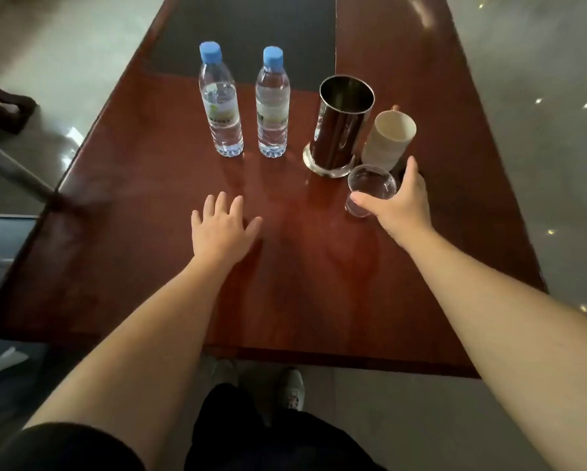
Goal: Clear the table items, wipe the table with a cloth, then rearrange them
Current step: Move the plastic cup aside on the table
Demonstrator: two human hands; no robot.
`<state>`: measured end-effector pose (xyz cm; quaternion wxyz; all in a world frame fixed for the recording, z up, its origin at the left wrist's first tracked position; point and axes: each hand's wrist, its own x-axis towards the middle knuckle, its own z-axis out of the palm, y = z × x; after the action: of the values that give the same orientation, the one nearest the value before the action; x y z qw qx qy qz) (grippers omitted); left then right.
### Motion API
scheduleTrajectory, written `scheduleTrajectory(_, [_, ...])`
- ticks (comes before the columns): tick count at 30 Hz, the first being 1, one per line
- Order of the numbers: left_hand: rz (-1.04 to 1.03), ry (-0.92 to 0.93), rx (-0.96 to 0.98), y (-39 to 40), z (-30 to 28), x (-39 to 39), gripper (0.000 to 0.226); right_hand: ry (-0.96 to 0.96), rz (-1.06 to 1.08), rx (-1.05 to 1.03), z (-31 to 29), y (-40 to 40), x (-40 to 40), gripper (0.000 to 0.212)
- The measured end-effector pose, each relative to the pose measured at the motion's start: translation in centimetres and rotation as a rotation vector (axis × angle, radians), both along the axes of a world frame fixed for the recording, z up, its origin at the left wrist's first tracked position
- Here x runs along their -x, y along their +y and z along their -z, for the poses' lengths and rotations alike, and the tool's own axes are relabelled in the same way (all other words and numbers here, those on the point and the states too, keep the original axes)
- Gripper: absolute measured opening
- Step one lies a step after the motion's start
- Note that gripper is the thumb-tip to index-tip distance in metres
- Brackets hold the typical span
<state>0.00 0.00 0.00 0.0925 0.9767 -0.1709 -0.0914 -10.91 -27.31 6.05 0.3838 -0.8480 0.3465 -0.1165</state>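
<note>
Two clear water bottles with blue caps, one left of the other, stand upright on the red-brown wooden table. To their right stands a shiny open-topped metal canister, then a beige ceramic mug. In front of these sits a clear glass cup. My right hand wraps around the cup, thumb on its near side and fingers behind it. My left hand hovers flat over the table centre, fingers spread, holding nothing. No cloth is in view.
The table narrows toward the far end, with a darker panel in its middle. Glossy grey floor lies on both sides. A dark chair leg shows at far left. My shoes stand at the near table edge.
</note>
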Motion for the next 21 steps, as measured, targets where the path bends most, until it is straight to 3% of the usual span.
scheduleTrajectory(8, [0.005, -0.092, -0.049, 1.8, 4.9, -0.8, 0.08, 0.016, 0.033, -0.076, 2.6, -0.3, -1.5, 0.135])
scheduleTrajectory(21, [-0.019, -0.123, -0.035, 2.0, 4.9, -0.6, 0.081, -0.043, 0.078, 0.037, 3.0, 1.6, -2.6, 0.108])
